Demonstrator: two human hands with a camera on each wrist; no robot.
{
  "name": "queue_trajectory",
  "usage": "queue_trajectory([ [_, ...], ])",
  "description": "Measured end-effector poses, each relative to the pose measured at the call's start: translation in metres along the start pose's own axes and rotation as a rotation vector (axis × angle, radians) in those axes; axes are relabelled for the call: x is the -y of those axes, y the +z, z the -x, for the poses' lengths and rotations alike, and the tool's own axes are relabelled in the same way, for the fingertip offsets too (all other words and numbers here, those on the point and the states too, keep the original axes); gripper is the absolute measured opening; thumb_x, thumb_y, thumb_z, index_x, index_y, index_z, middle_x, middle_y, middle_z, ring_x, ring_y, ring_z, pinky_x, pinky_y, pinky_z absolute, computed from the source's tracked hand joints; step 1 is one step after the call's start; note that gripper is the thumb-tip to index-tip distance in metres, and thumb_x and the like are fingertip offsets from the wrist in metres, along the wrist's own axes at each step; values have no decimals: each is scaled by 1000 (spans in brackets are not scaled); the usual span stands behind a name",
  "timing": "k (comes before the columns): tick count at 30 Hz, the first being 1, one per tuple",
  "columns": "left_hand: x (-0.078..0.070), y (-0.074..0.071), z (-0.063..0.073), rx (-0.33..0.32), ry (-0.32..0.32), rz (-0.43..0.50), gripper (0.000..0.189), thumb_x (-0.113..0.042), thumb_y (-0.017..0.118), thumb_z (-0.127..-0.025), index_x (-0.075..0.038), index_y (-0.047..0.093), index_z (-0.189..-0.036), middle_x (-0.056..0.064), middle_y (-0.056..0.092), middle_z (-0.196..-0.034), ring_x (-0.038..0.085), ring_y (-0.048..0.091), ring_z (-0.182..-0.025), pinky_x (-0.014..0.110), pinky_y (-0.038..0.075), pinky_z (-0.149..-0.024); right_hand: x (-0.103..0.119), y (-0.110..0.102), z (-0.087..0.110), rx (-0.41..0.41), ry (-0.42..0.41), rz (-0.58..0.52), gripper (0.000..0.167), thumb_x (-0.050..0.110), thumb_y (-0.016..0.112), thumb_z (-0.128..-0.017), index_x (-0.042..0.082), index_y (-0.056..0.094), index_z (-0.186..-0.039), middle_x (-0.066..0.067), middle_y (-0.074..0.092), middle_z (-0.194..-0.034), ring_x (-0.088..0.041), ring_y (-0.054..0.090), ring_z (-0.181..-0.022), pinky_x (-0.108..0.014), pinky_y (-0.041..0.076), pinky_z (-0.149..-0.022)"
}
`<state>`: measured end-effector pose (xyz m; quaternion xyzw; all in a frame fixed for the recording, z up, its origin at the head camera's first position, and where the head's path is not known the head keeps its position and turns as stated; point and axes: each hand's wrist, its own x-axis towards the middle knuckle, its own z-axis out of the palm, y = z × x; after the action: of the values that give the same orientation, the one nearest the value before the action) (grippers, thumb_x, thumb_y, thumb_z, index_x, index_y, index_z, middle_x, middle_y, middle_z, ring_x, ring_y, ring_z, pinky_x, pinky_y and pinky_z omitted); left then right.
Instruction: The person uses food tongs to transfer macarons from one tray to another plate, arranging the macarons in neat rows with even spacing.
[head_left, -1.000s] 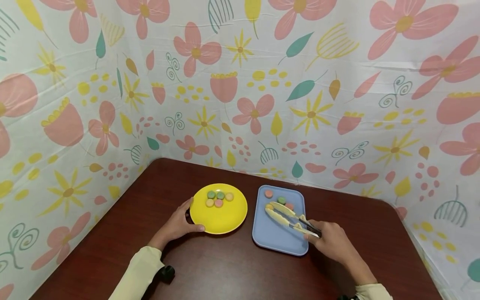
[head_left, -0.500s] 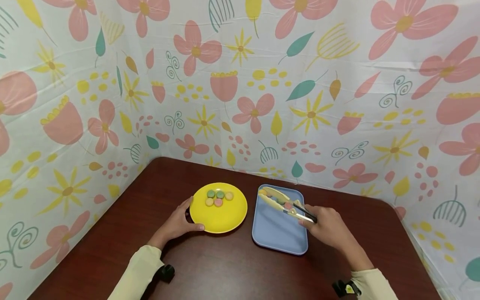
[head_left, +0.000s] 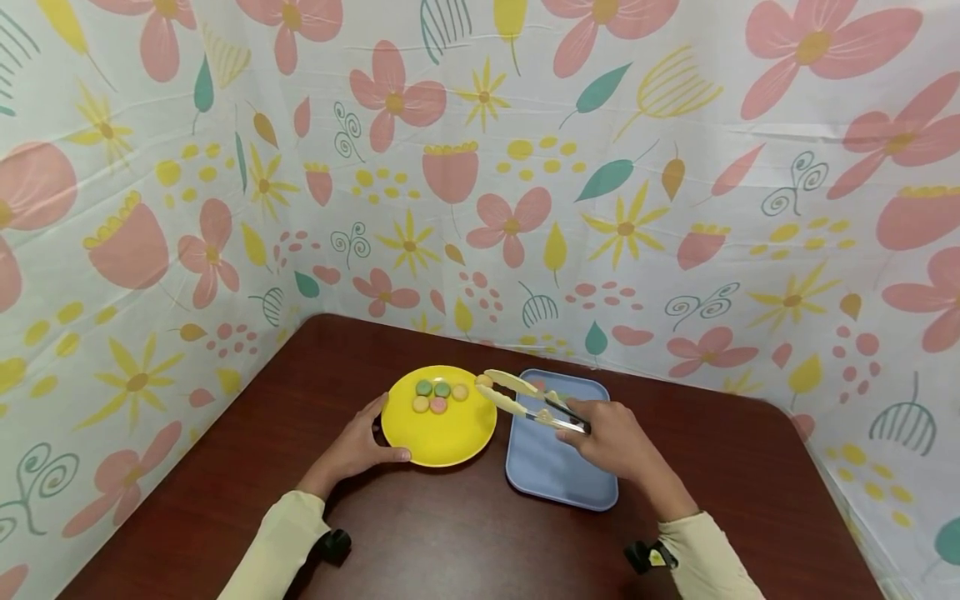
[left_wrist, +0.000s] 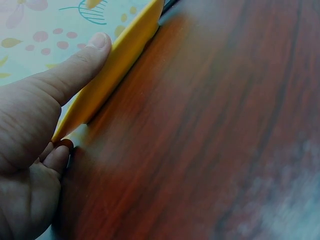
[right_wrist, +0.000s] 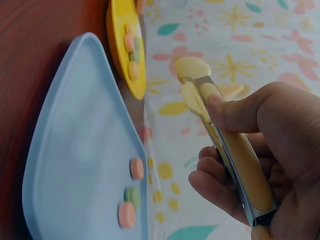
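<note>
My left hand (head_left: 356, 446) holds the left rim of a round yellow plate (head_left: 442, 442); in the left wrist view its thumb (left_wrist: 82, 65) lies on the rim. Several green, cream and pink macarons (head_left: 438, 405) sit towards the back of this plate. In my right hand (head_left: 617, 433) is a pair of tongs (head_left: 504, 402) with pale yellow tips and metal arms. A yellowish macaron (head_left: 484, 382) is pinched at the tips, which overlap the plate's right rim in the head view. On the blue tray (right_wrist: 80, 130), two pink macarons (right_wrist: 136, 168) and a green one (right_wrist: 132, 195) show.
Plate and tray stand side by side on a dark brown wooden table (head_left: 420, 533), a narrow gap between them. Flower-printed cloth (head_left: 510, 167) rises behind the table and along its left side. A black device (head_left: 649, 557) is strapped at the right wrist.
My right hand and the tongs have gone from over the tray leftward to the plate's right edge, carrying the yellowish macaron. My left hand stays at the plate's rim.
</note>
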<state>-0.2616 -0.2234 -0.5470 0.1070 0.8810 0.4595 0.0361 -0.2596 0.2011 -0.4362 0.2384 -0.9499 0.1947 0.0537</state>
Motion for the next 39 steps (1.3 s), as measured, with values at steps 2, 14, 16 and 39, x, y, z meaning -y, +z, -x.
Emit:
queue_trajectory([
  [2, -1, 0, 0, 2, 1, 4, 121, -47, 90, -75, -6, 19, -164, 19, 20, -168, 43, 20, -153, 64, 27, -117, 3, 5, -4, -1, -12, -9, 51, 28, 82, -88, 2, 70, -130, 5, 60, -68, -9, 46, -58, -27, 39, -54],
  [14, -3, 1, 1, -3, -13, 5, 121, -48, 90, -75, -7, 19, -164, 18, 20, -168, 43, 20, -153, 64, 28, -116, 12, 37, -12, -3, -53, -3, 49, 25, 86, -84, 0, 73, -125, 2, 68, -74, -9, 45, -61, -28, 40, -58],
  [16, -3, 1, 1, -6, -15, 7, 122, -48, 91, -74, -7, 19, -164, 18, 20, -168, 42, 20, -153, 63, 28, -117, 13, 41, -14, -8, -61, 3, 47, 25, 86, -84, 1, 74, -123, 1, 70, -76, -8, 45, -60, -30, 40, -59],
  [39, 0, -1, 1, -11, -7, -7, 123, -49, 91, -74, -5, 20, -164, 19, 21, -168, 42, 23, -153, 62, 30, -116, 16, 23, -6, 9, -28, 18, 52, 26, 84, -86, 0, 70, -129, -3, 73, -87, -8, 51, -65, -30, 44, -61],
])
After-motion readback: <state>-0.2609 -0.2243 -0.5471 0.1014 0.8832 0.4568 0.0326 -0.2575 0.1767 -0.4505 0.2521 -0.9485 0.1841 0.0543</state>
